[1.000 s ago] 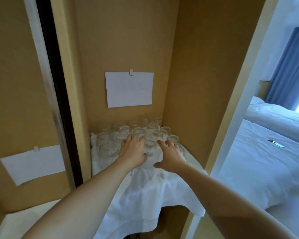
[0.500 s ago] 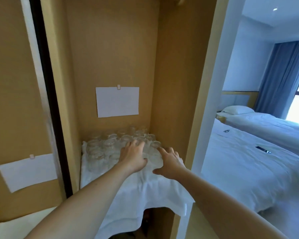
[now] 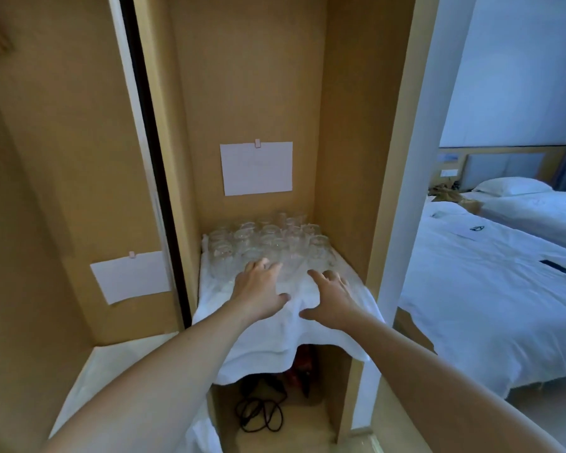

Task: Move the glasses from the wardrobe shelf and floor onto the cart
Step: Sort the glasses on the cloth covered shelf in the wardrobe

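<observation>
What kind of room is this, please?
Probably a hotel room: two beds made up alike in white linen stand on the right, and an open wardrobe holds many clear glasses on a white cloth.

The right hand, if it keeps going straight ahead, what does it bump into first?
Probably the clear drinking glasses clustered on the white cloth, just beyond the right hand; its fingers look open, though depth is hard to judge.

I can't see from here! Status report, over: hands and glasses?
Left hand open, fingertips at front glasses. Right hand open over cloth, holding nothing. Glasses on shelf. Nothing in the way.
</observation>
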{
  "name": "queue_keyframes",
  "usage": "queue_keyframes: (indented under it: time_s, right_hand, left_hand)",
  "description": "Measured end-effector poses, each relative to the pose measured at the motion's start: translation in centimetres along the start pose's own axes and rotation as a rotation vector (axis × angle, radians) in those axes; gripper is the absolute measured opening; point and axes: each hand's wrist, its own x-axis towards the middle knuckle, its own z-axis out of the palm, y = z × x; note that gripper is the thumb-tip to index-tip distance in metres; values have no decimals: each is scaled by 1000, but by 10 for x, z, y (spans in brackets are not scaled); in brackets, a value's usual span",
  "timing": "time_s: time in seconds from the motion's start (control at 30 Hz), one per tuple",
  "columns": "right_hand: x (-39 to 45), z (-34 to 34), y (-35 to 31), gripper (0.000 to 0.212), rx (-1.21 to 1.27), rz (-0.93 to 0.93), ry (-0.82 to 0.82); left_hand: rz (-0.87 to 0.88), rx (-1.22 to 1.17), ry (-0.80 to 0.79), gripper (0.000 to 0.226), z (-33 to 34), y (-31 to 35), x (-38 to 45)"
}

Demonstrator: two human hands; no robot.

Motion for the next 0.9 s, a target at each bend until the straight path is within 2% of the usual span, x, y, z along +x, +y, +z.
queue_keyframes:
  time_s: [0.4,0.53,0.77,0.9]
  right_hand:
    - [-15,36,-80,98,25,-21,20]
    - [-17,60,-122,98,9,8,3]
    - [-21,111,-201,97,42,5,-68]
    - [-18,132,-242,96,50,1,-46]
  left_hand:
    - [-7,-25,8,81,-12,-80,-45]
    - [20,25,-30,83,-18,-131,-61]
    - [-26,-89,-18,80,-23,-226,-85]
    - [-53,-158,-52,86,-27,-273,-100]
